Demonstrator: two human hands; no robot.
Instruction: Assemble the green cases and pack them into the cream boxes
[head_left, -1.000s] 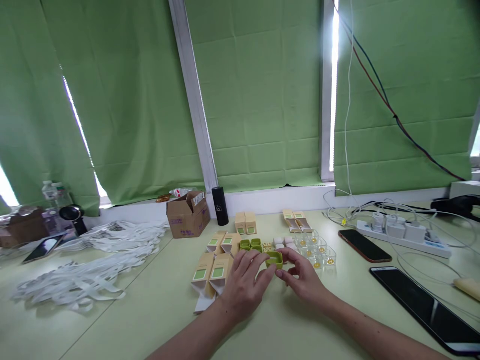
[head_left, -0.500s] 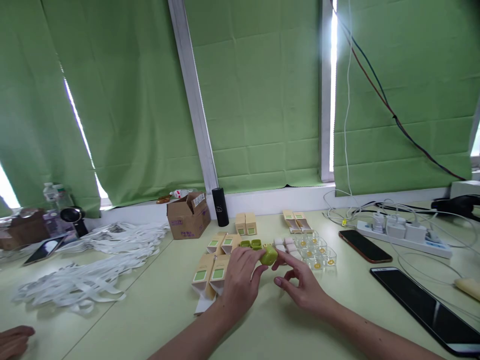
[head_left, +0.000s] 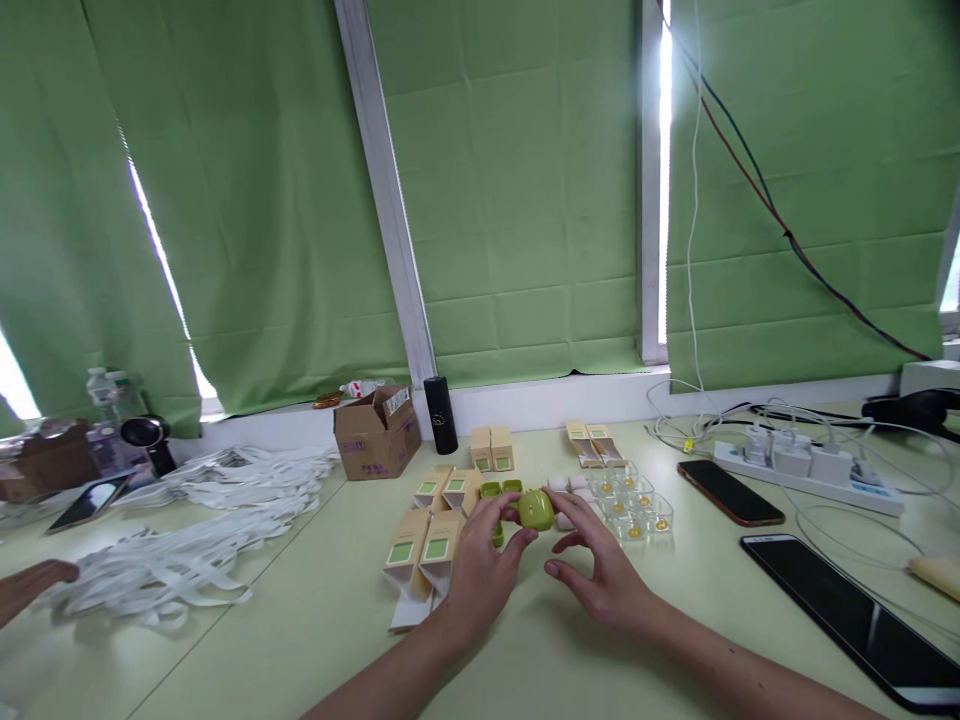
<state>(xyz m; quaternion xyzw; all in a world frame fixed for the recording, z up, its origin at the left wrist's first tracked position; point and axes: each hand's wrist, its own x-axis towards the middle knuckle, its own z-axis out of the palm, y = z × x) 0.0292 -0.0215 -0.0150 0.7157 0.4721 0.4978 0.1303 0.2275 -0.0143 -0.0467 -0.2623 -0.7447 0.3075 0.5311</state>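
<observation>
My left hand pinches a small, glossy green rounded cube between thumb and fingers. Against the cube's right side rest the fingertips of my right hand; its thumb stands apart below. Several hollow green square pieces lie just behind my left hand, partly covered by it. White blocks sit beyond the cube, partly hidden by my right fingers. Beside them stand clear square cups with yellow bits inside. Several beige cartons with green squares are grouped left of my left hand.
More cartons stand behind, near a brown cardboard box and a black cylinder. To the right lie a phone, a tablet and a power strip. Another person's hand touches white straps at left.
The green cube has turned, showing a different face, and my left fingers have slid from its top to its left side. The other person's hand has moved up onto the straps.
</observation>
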